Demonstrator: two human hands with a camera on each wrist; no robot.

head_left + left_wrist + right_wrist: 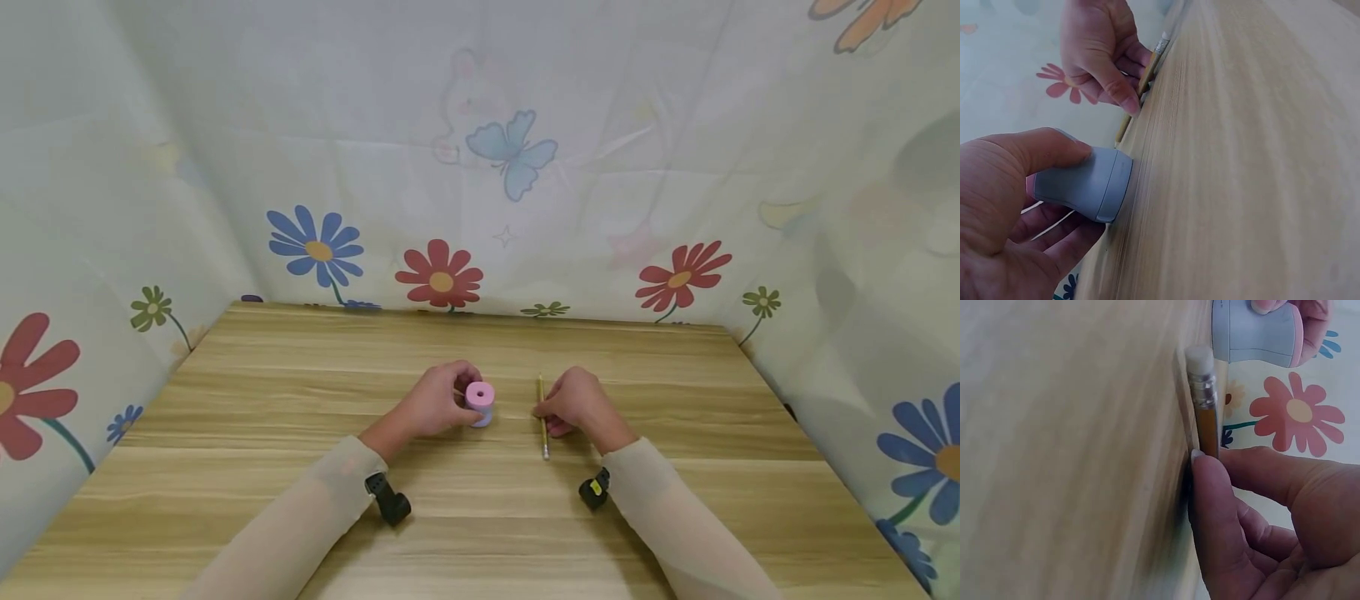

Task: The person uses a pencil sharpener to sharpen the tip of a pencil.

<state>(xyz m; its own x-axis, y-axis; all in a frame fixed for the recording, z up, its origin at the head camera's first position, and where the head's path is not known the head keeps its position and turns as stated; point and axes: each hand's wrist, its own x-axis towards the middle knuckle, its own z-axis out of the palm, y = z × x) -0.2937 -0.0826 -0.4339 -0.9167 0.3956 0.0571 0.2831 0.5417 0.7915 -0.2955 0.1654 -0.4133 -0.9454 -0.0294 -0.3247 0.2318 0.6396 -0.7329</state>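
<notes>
My left hand (pixel 435 404) grips a small pencil sharpener (pixel 480 395), thumb on the near side and fingers round the back. The sharpener has a pink top with a round hole and a blue-grey body (pixel 1082 181); it stands upright on the table. To its right, my right hand (pixel 581 400) pinches a yellow pencil (pixel 543 425) between thumb and fingers. The pencil lies low along the wood, its white eraser (pixel 1200 360) towards me and its point facing away. A short gap separates pencil and sharpener.
The wood-grain table (pixel 300 367) reaches back to a pale hanging sheet (pixel 360 150) printed with flowers and a butterfly, which also rises at both sides. A black wrist camera (pixel 392 502) is strapped at the left sleeve, another camera (pixel 594 492) at the right.
</notes>
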